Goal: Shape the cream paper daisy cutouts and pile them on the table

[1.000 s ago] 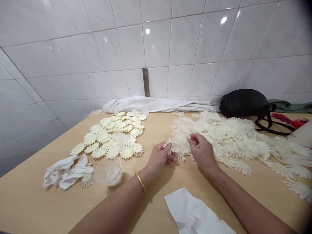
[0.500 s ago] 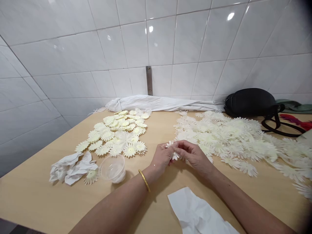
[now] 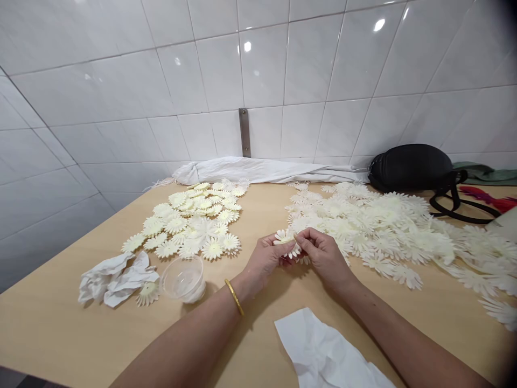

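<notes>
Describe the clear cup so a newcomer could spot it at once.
On the wooden table, find the smaller pile of cream daisy cutouts on the left. Just below it, between the crumpled tissue and the left hand, sits the clear cup, the only see-through thing there.

1 head-worn cam, looking fwd & down over the worktop (image 3: pixel 81 328) from the person's own viewpoint. Close on the left hand (image 3: pixel 264 260) & right hand (image 3: pixel 325 258), low center of frame. Tiled wall (image 3: pixel 262 64) fills upper half, worktop lower half.
</notes>
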Demonstrator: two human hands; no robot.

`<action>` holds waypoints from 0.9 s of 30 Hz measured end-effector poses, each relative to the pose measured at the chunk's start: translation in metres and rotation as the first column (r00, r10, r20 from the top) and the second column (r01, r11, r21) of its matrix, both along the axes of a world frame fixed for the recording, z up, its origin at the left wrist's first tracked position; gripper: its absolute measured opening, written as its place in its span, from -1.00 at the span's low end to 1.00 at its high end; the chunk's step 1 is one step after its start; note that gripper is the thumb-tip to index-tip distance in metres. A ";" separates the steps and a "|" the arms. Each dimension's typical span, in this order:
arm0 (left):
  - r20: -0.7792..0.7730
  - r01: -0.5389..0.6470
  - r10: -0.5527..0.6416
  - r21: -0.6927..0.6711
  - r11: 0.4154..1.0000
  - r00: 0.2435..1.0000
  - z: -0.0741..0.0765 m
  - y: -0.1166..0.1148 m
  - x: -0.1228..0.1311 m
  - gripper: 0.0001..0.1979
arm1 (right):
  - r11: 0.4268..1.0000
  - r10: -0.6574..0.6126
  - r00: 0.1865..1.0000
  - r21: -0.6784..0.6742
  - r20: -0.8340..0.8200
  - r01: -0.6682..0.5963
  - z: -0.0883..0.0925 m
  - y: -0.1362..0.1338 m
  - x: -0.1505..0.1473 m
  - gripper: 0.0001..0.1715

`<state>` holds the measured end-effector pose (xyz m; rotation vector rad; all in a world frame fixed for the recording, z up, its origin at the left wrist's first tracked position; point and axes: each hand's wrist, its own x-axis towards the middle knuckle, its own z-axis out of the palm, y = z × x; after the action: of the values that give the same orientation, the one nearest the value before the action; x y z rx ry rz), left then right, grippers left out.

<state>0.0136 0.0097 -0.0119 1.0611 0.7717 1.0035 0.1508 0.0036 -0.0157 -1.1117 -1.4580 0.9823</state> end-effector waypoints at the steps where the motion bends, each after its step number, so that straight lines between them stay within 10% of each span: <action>1: 0.014 0.000 0.000 0.003 1.000 1.000 0.000 0.000 0.000 -0.71 | 0.999 -0.038 0.998 0.029 0.051 0.036 0.000 -0.001 0.000 -0.72; 7: 0.017 -0.038 0.038 -0.023 0.999 0.999 0.001 0.000 0.000 -0.77 | 0.924 -0.346 0.884 0.277 0.315 0.264 0.001 -0.002 0.003 -0.74; 17: 0.001 -0.067 0.067 -0.065 0.996 0.998 -0.007 0.005 0.000 -0.74 | 0.800 -0.594 0.751 0.305 0.288 0.516 -0.001 0.013 0.022 -0.83; 27: -0.110 -0.031 0.023 -0.074 0.997 0.994 0.003 0.001 0.001 -0.76 | 0.970 -0.211 0.968 0.153 0.134 0.190 0.006 -0.001 0.001 -0.75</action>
<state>0.0143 0.0106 -0.0088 1.0486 0.9087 0.9374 0.1521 0.0026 -0.0097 -1.2237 -1.4754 0.6569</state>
